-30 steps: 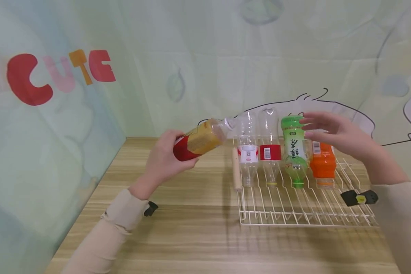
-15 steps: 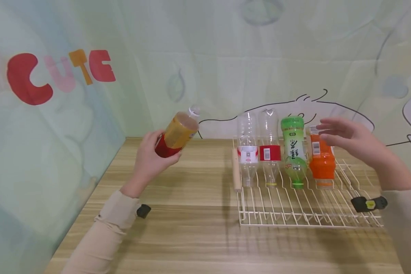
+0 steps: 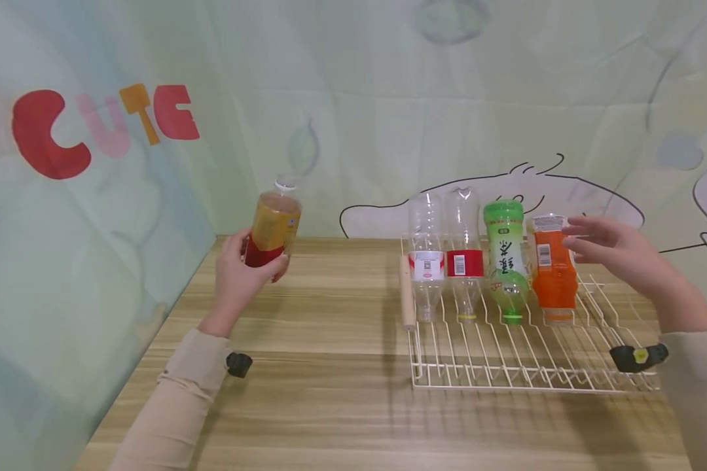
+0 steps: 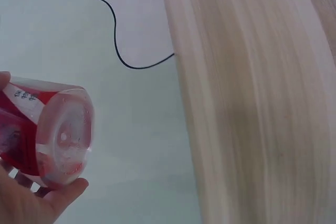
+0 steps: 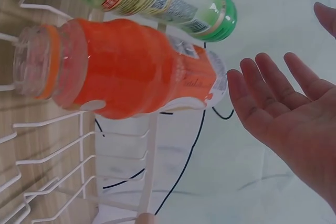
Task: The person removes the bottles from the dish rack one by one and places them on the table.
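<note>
My left hand (image 3: 241, 271) grips a clear plastic bottle (image 3: 275, 226) with a yellow and red label. It is held near upright with its neck up, over the back left of the table; its round base faces the camera in the left wrist view. My right hand (image 3: 618, 255) holds nothing. Its fingers are extended beside an orange-labelled bottle (image 3: 555, 268), which stands neck down in a white wire rack (image 3: 507, 386). Left of that, also neck down, are a green bottle (image 3: 505, 235), a red-labelled clear bottle (image 3: 464, 263) and a white-labelled clear bottle (image 3: 427, 265).
A pale wooden bar (image 3: 408, 291) runs along the rack's left side. The wood-grain table (image 3: 318, 405) extends left and in front of the rack. Behind it hangs a printed curtain (image 3: 353, 144), with another side of it at the left.
My left hand has carried the bottle leftward and turned it from tilted to near upright. My right hand has shifted slightly right and down, away from the green bottle.
</note>
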`<state>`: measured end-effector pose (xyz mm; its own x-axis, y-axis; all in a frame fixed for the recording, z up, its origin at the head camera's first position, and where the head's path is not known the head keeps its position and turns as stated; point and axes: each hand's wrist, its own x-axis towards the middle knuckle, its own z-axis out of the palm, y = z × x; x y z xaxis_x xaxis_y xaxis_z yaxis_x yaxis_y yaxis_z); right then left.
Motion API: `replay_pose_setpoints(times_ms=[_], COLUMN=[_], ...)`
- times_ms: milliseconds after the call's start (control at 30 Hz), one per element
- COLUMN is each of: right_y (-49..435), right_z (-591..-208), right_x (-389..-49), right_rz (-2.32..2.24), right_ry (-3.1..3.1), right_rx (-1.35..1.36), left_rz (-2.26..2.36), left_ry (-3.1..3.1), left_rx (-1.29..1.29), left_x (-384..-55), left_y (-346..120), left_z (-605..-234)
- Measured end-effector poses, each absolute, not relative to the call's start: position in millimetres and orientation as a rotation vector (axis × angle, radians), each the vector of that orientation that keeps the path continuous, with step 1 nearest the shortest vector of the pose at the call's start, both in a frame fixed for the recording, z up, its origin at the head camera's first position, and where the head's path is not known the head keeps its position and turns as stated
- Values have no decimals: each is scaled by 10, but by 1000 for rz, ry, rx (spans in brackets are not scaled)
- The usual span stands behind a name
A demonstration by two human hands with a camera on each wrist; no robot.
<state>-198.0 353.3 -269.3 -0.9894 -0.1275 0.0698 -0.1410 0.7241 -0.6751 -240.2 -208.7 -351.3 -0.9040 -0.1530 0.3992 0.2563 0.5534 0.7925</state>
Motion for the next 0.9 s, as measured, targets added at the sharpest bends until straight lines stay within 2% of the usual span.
replay_pose_setpoints(times_ms=[900], right_y=[3672], right_z=[-2971], right_x=[-2233], right_rz=[1149], right_ry=[-3045], right_rx=[-5], left_rz=[-1487], left_ry=[-2295], left_rx=[336], left_x=[-2522], left_y=[-2527], left_z=[-3815])
